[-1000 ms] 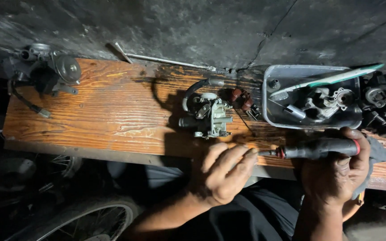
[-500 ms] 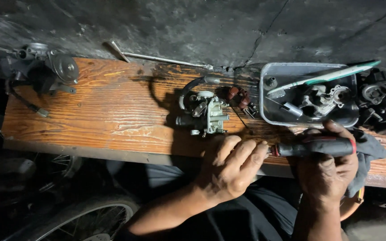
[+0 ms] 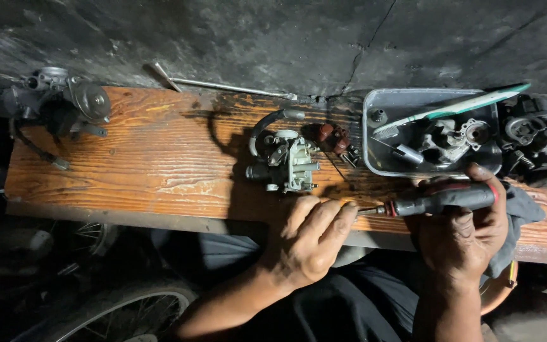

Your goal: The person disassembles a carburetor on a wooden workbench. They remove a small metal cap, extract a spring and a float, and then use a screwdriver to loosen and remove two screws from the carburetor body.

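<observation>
Head view looks down on a worn orange wooden worktop [image 3: 159, 164]. Right hand [image 3: 466, 237] is closed around the dark-handled screwdriver [image 3: 441, 199], lying level at the near edge, tip pointing left. Left hand [image 3: 308, 244] curls half-closed, fingertips touching that tip; whether it grips anything cannot be told. Just beyond stands a grey metal carburettor [image 3: 286, 161], left of a grey plastic parts tray [image 3: 375, 142].

Plank [image 3: 159, 164]: rough-grained wood, oily sheen; carburettor [image 3: 286, 163]: dull cast metal; tray [image 3: 375, 145]: matt grey plastic, scuffed; screwdriver [image 3: 441, 199]: matt black grip, red trim, bare steel shaft; rag [image 3: 517, 218]: grey cloth; wall [image 3: 273, 38]: rough, dark, cracked.
</observation>
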